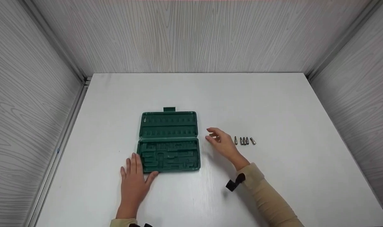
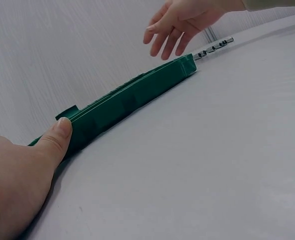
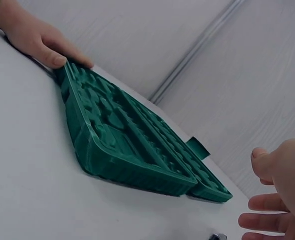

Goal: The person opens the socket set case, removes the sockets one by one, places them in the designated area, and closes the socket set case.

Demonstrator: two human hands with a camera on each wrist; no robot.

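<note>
A green plastic tool case (image 1: 169,138) lies unfolded on the white table, its moulded slots facing up. My left hand (image 1: 134,183) rests at its near left corner, fingers straight along the side. The left thumb (image 2: 62,129) presses on the front wall. Just right of the case, my right hand (image 1: 223,143) hovers with fingers loosely bent and thumb apart; nothing shows between them. Several small metal bits (image 1: 244,141) lie in a row beyond that hand, on its right. In the right wrist view only one bit (image 3: 218,236) shows, at the bottom edge.
The latch tab (image 1: 169,109) sticks out from the case's far edge. A small pale spot (image 1: 144,120) shows in the lid's far left slot; what it is I cannot tell. Wood-grain panels (image 1: 191,37) wall the table (image 1: 191,91) at the back and both sides.
</note>
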